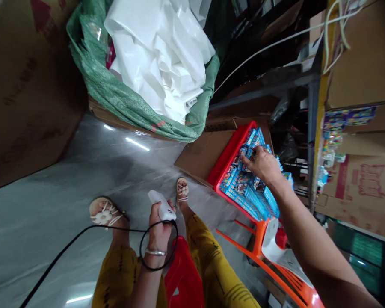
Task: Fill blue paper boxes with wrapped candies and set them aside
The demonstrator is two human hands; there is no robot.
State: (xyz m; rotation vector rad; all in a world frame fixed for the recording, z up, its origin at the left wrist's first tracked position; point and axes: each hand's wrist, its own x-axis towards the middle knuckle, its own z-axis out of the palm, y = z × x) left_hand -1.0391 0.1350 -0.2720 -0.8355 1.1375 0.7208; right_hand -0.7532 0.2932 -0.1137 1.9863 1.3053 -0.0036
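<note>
My left hand [160, 220] is wrapped round a white handheld device [163, 206], low in the middle of the view, with a black cable looping round the wrist. To the right, my right hand [263, 164] reaches into a red crate [218, 171] filled with small blue printed packets [240, 188]. Its fingers are bent down onto the packets near the crate's upper part. Whether a packet is gripped between them is hard to make out.
A green woven sack [115, 100] stuffed with white sheeting [160, 55] stands ahead. Cardboard boxes [25, 94] are at left and on shelving at right. An orange and white chair [259, 239] stands below the crate. A red stool [184, 273] is between the legs.
</note>
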